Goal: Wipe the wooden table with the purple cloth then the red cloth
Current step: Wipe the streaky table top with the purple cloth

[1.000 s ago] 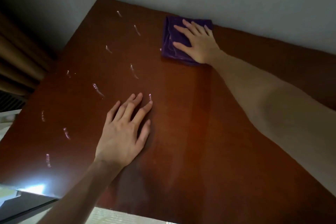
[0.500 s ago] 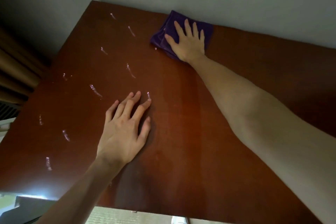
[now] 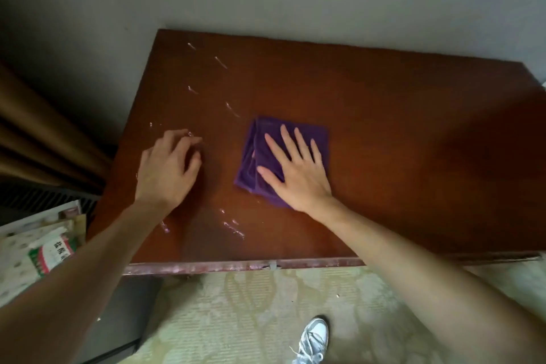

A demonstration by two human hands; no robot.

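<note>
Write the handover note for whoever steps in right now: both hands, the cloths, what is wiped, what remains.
Right hand: flat, fingers spread, pressing the folded purple cloth onto the middle of the wooden table.
Left hand: empty, resting on the table left of the cloth, fingers curled.
Done: purple wipe under way; the right half shows no marks.
Left: pale streaks remain on the left part, from the far corner to near the front edge. Finish those with purple, then wipe with the red cloth, which is not in view.
</note>
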